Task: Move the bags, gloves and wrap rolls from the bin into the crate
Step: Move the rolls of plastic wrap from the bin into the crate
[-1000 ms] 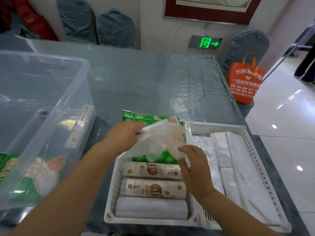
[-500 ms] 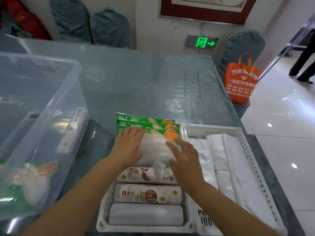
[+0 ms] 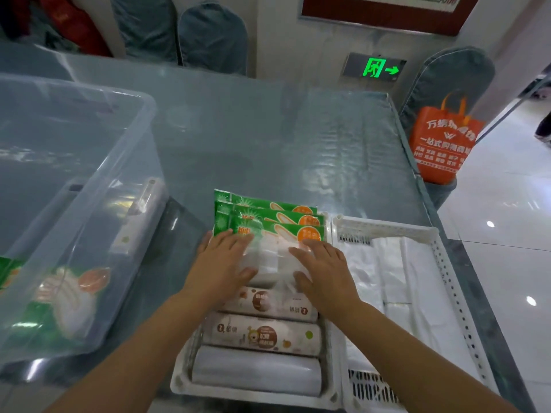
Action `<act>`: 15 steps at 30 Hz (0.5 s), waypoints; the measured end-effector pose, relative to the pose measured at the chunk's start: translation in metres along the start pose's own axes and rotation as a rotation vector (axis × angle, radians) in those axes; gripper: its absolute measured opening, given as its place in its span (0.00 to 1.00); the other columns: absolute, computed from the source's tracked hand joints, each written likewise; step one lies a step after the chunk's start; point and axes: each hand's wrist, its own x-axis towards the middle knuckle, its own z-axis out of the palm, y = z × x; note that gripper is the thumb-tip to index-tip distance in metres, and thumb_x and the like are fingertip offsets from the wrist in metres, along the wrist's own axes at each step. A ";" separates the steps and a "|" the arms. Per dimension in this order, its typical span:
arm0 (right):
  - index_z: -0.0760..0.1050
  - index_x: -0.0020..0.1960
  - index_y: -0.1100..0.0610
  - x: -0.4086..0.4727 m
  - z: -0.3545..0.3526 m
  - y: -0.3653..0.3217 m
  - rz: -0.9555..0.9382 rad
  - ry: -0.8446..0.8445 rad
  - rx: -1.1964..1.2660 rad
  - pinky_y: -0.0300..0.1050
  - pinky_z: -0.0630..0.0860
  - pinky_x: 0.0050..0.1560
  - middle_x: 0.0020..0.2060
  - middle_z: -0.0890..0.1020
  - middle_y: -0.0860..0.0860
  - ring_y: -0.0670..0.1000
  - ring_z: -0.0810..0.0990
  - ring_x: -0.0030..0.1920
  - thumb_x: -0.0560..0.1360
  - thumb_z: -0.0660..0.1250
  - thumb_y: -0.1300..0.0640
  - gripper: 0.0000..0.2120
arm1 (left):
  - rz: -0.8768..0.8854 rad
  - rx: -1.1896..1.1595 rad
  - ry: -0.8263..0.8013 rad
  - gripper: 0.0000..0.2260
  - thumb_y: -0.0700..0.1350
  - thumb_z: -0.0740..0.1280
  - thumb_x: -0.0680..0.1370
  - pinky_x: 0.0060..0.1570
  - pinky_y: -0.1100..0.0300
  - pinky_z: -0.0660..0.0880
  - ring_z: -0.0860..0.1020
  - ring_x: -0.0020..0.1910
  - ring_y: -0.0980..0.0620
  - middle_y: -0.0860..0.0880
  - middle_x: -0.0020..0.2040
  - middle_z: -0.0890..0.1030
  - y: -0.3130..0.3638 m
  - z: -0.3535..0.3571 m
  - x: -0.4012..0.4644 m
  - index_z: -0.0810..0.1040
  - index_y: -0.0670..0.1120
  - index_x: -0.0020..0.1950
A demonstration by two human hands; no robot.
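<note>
Gloves pack (image 3: 269, 260), clear and whitish, lies flat in the left crate (image 3: 181, 380), on top of the green packs (image 3: 268, 217) at the crate's far end. Both hands press it down with flat open palms, fingers spread wide, no pinch or wrap. Left hand (image 3: 219, 263) covers the pack's left edge, right hand (image 3: 323, 271) its right edge, thumbs turned inward toward each other. Three green packs are stacked and fanned, their far ends poking over the crate's far rim.

Nearer in the same crate, three wrap rolls (image 3: 262, 336) lie side by side across its width: two printed, and a plain white one at the near end. The gloves pack's near edge overlaps the farthest roll.

Right crate (image 3: 447, 281) touches the left one and holds flat white bags (image 3: 396, 281).

Clear bin (image 3: 89, 186) stands at the table's left edge, near the crate. Inside it: a boxed roll (image 3: 140, 217) against the right wall and a green pack (image 3: 64, 296) at the near side.

Orange tote (image 3: 444, 144) sits on a chair past the table's right edge.
</note>
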 end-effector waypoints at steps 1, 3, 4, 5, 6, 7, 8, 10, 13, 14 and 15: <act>0.71 0.64 0.51 0.001 -0.003 0.003 0.019 0.030 0.011 0.52 0.64 0.64 0.65 0.73 0.54 0.57 0.70 0.64 0.72 0.67 0.53 0.21 | -0.023 -0.002 0.076 0.29 0.57 0.64 0.72 0.70 0.46 0.53 0.62 0.71 0.47 0.48 0.71 0.68 -0.002 -0.004 0.004 0.60 0.54 0.72; 0.69 0.65 0.52 0.007 -0.007 0.007 0.061 0.079 0.021 0.51 0.63 0.65 0.65 0.73 0.53 0.56 0.69 0.65 0.73 0.66 0.52 0.21 | -0.140 -0.104 0.166 0.32 0.55 0.65 0.74 0.70 0.46 0.54 0.59 0.72 0.43 0.44 0.73 0.62 -0.008 -0.011 0.017 0.56 0.51 0.73; 0.68 0.66 0.52 0.011 -0.008 0.010 0.076 0.090 0.023 0.51 0.62 0.66 0.66 0.72 0.53 0.55 0.68 0.66 0.73 0.65 0.53 0.22 | -0.216 -0.205 0.160 0.34 0.53 0.65 0.75 0.71 0.47 0.52 0.55 0.74 0.42 0.42 0.75 0.58 -0.009 -0.012 0.026 0.52 0.48 0.75; 0.65 0.68 0.53 0.015 -0.008 0.012 0.090 0.081 0.027 0.50 0.61 0.67 0.67 0.70 0.53 0.55 0.66 0.68 0.74 0.64 0.53 0.23 | -0.290 -0.329 0.133 0.35 0.50 0.65 0.76 0.71 0.49 0.50 0.52 0.74 0.42 0.40 0.76 0.53 -0.010 -0.013 0.035 0.48 0.44 0.75; 0.62 0.70 0.54 0.020 -0.007 0.013 0.106 0.057 0.037 0.49 0.59 0.69 0.70 0.67 0.53 0.54 0.64 0.70 0.75 0.63 0.53 0.24 | -0.358 -0.453 0.101 0.36 0.48 0.64 0.76 0.71 0.52 0.49 0.51 0.75 0.43 0.40 0.76 0.51 -0.010 -0.013 0.044 0.45 0.42 0.75; 0.59 0.72 0.55 0.024 -0.006 0.015 0.123 0.030 0.051 0.49 0.57 0.70 0.72 0.65 0.53 0.53 0.61 0.71 0.76 0.61 0.54 0.26 | -0.411 -0.554 0.078 0.36 0.46 0.64 0.76 0.71 0.53 0.50 0.51 0.75 0.43 0.40 0.77 0.50 -0.008 -0.012 0.052 0.43 0.41 0.75; 0.56 0.73 0.55 0.027 -0.005 0.016 0.137 0.009 0.063 0.48 0.55 0.71 0.73 0.62 0.54 0.53 0.59 0.72 0.77 0.60 0.54 0.27 | -0.446 -0.612 0.067 0.36 0.44 0.64 0.77 0.71 0.53 0.52 0.54 0.74 0.43 0.41 0.77 0.52 -0.006 -0.011 0.058 0.43 0.42 0.75; 0.54 0.74 0.57 0.031 -0.003 0.018 0.149 -0.019 0.076 0.49 0.54 0.72 0.74 0.61 0.54 0.53 0.58 0.73 0.78 0.58 0.54 0.27 | -0.472 -0.599 0.076 0.33 0.43 0.62 0.77 0.67 0.50 0.62 0.64 0.70 0.39 0.41 0.75 0.59 -0.002 -0.006 0.062 0.45 0.44 0.75; 0.58 0.73 0.56 0.031 -0.003 0.020 0.167 -0.021 0.096 0.51 0.57 0.71 0.72 0.64 0.54 0.54 0.61 0.71 0.78 0.58 0.54 0.25 | -0.440 -0.521 0.182 0.23 0.40 0.60 0.77 0.56 0.47 0.71 0.74 0.59 0.38 0.42 0.64 0.75 0.005 0.000 0.053 0.58 0.47 0.71; 0.59 0.72 0.56 0.031 -0.004 0.021 0.170 -0.010 0.098 0.52 0.59 0.71 0.71 0.66 0.54 0.54 0.63 0.70 0.78 0.58 0.54 0.24 | -0.445 -0.512 0.209 0.21 0.39 0.59 0.77 0.52 0.48 0.72 0.76 0.55 0.37 0.41 0.59 0.78 0.005 0.001 0.050 0.60 0.48 0.70; 0.61 0.72 0.56 0.033 -0.005 0.022 0.172 0.002 0.099 0.52 0.61 0.70 0.70 0.67 0.54 0.54 0.64 0.69 0.78 0.58 0.54 0.23 | -0.466 -0.501 0.224 0.21 0.38 0.58 0.77 0.49 0.48 0.73 0.77 0.51 0.37 0.40 0.55 0.79 0.005 0.001 0.048 0.61 0.49 0.69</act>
